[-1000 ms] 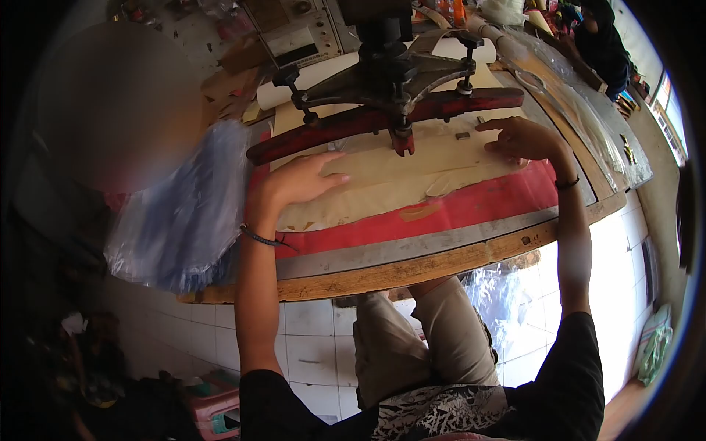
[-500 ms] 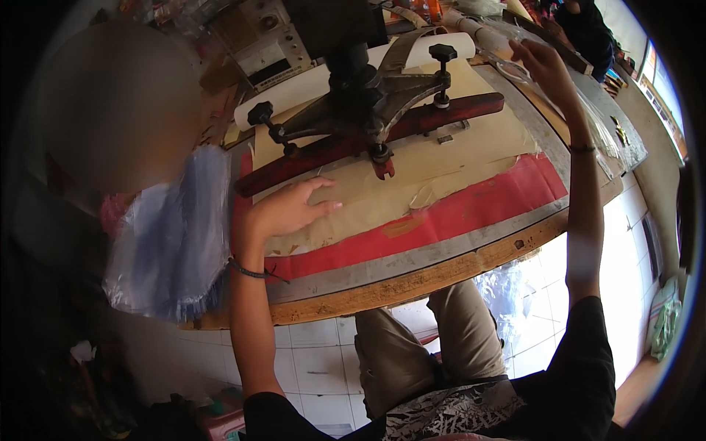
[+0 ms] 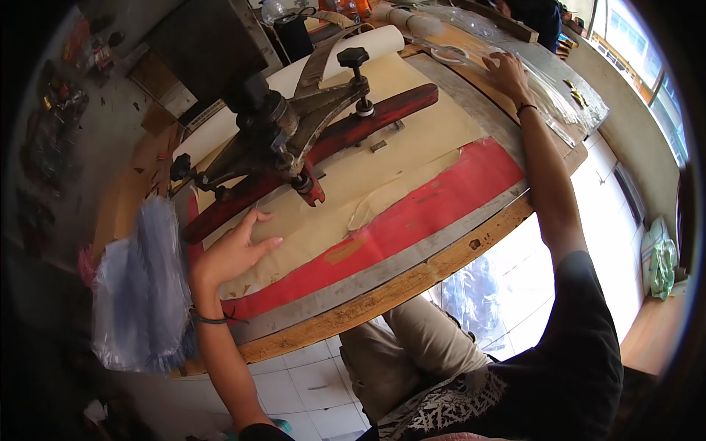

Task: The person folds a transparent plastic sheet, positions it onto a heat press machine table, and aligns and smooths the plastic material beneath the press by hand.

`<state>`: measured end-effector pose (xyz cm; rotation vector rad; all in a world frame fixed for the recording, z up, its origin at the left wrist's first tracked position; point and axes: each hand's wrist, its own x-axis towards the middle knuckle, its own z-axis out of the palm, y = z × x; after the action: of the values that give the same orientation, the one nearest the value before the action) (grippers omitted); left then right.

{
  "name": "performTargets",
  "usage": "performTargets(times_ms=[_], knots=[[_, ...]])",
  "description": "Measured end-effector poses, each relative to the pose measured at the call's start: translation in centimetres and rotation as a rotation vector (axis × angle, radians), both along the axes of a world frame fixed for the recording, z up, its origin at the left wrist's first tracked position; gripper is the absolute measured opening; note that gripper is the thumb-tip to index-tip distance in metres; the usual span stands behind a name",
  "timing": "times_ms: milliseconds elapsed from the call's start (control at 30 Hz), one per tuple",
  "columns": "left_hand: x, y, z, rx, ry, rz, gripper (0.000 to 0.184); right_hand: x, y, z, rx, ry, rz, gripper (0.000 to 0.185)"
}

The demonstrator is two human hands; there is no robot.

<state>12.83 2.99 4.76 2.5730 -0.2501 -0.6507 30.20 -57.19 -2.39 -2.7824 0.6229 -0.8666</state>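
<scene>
My left hand [image 3: 234,251] lies over the tan sheet [image 3: 294,239] at the left, its thumb and forefinger apart, holding nothing. Beneath the sheet's torn near edge runs a red sheet [image 3: 441,195]. Just beyond this hand is the dark red bar [image 3: 397,110] of a press-like metal machine [image 3: 276,121] with black knobs. At the far right of the table, my right hand [image 3: 507,77] reaches down beside a bundle of thin white strips [image 3: 548,95]. Its fingers are bent and apart, with nothing visible in them. A white ring-shaped handle [image 3: 450,54] lies left of it.
A stack of clear bluish plastic sheets [image 3: 143,287] hangs over the table's left edge. A white roll [image 3: 368,51] lies behind the machine. The wooden table edge [image 3: 397,290] curves before my legs. Another person in dark clothing [image 3: 540,18] is at the far right.
The view has turned and shifted right. My right hand has come down from a raised position toward the strips. My left hand stays at the sheet's left side, fingers still spread.
</scene>
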Motion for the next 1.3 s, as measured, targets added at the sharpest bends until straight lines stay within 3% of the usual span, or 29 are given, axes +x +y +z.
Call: performTargets(times_ms=[133,333,667,733,867,933,1033,1200,1300], knots=[[0.2,0.3,-0.7,0.019,-0.106,-0.072,0.056,-0.5,-1.3,-0.7,-0.038,0.056,-0.151,0.038],[0.3,0.7,-1.2,-0.065,-0.070,-0.061,0.051,-1.2,-1.2,0.3,0.069,0.158,-0.126,0.029],[0.6,1.2,-1.8,-0.026,-0.087,-0.070,0.052,-0.4,-1.6,0.2,-0.086,-0.078,-0.119,0.027],[0.1,0.2,-0.3,0.028,-0.016,-0.014,0.058,-0.3,-0.9,0.9,-0.032,-0.163,-0.060,0.027],[0.4,0.9,-1.3,0.005,-0.121,-0.067,0.054,0.7,-0.4,2.2,-0.044,-0.421,0.081,0.026],[0.0,0.5,-1.1,-0.024,-0.181,-0.056,0.043,0.2,2.2,4.0,0.060,-0.441,0.215,0.026],[0.2,-0.5,0.1,-0.087,-0.022,-0.088,0.030,-0.1,6.0,5.1,0.123,-0.475,0.495,0.024],[-0.1,-1.1,-0.3,-0.243,-0.007,-0.166,0.032,-3.7,13.2,7.5,0.116,-0.236,0.675,0.021],[0.0,-1.3,-0.5,-0.257,-0.062,-0.207,0.030,-5.2,16.9,7.7,0.147,-0.405,1.022,0.017]])
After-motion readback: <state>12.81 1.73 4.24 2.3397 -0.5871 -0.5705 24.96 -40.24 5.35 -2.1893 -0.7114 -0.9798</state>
